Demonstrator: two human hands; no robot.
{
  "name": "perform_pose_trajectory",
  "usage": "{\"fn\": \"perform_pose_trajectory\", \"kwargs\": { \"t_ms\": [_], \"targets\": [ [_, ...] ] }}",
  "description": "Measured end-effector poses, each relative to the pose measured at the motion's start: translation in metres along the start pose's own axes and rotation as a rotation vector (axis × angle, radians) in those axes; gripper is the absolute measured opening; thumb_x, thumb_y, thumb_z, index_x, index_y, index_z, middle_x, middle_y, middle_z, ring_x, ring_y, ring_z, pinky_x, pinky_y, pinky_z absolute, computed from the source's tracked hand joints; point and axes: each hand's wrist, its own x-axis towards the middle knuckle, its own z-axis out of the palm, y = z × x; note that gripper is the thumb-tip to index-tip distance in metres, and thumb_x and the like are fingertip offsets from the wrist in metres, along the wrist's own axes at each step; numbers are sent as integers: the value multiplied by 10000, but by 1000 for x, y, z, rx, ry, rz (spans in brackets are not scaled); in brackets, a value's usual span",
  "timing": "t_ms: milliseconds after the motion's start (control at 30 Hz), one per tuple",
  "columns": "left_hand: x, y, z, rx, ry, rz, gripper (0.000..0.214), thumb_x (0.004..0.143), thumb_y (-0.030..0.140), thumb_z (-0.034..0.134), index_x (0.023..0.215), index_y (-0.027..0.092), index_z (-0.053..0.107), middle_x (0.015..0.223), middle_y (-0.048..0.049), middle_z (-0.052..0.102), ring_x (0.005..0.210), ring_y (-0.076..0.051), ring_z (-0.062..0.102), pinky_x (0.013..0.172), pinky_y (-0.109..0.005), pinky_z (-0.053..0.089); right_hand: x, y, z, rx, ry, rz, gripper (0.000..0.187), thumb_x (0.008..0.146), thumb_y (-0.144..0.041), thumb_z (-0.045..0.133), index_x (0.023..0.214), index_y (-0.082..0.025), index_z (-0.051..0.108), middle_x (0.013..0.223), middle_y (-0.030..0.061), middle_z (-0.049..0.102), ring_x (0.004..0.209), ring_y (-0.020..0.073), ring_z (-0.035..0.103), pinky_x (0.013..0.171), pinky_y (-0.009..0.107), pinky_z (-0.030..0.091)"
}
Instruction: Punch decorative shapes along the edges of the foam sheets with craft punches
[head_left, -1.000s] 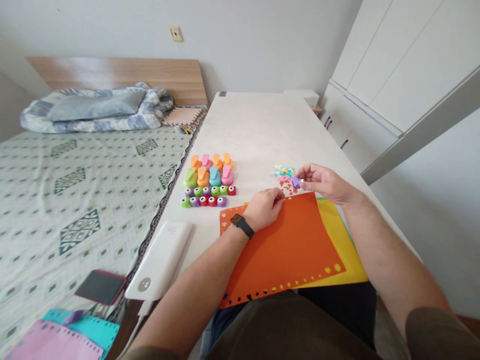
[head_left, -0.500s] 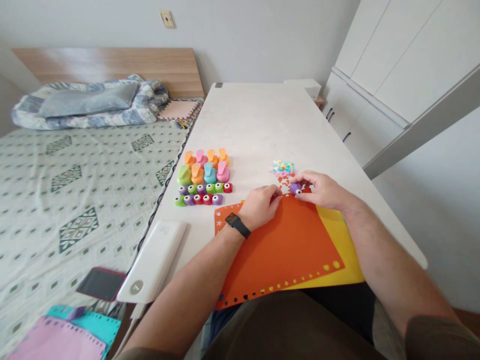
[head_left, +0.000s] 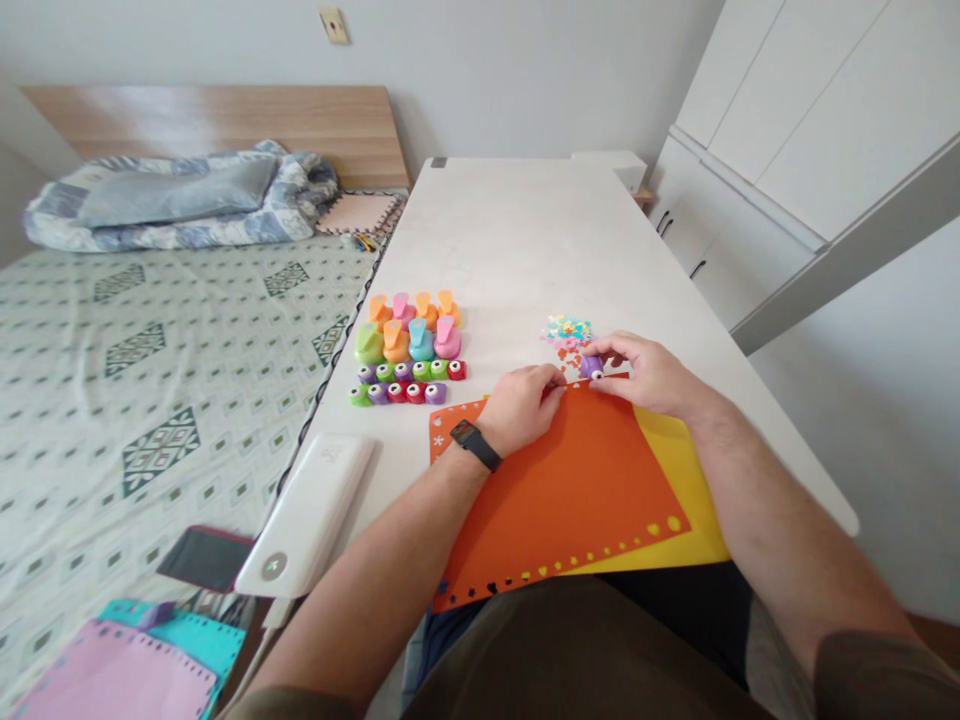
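Both hands have hardly moved. Right hand fingers pinch the little purple punch on the orange sheet at its 12 o'clock edge. Left hand presses the sheet, fingers curled, maybe pinching its edge, on the counter.

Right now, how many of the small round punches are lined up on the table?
10, in two rows of five in front of the big lever punches: back row, front row. One more, a purple punch, is in the right hand.
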Motion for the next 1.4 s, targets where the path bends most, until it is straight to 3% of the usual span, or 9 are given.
{"fn": "perform_pose_trajectory", "kwargs": {
  "t_ms": [567,800,1400],
  "targets": [
    [0,-1,-1,0,7,18,125,940,182,525,976,187,644,927,-54,722,837,-170,660,764,-278,495,-1,10,5,59,-158,13,405,779,-300,780,1174,-236,715,1184,73,709,1011,243,700,959,398,545],
    [0,0,0,-16,13,14,129,938,175,526,978,187,647,923,-46,722,833,-168,658,763,-280,496,-4,9,7,198,-231,73,399,833,-308,740,1222,-249,677,1208,48,729,1122,251,688,1061,420,507],
    [0,3,-2,-7,-8,-10,149,940,178,521,990,185,661,941,-61,733,866,-181,676,797,-297,524,-4,8,5,181,-249,64,384,875,-342,696,1251,-261,690,1217,48,732,1130,258,687,1065,448,503]
  ]
}}
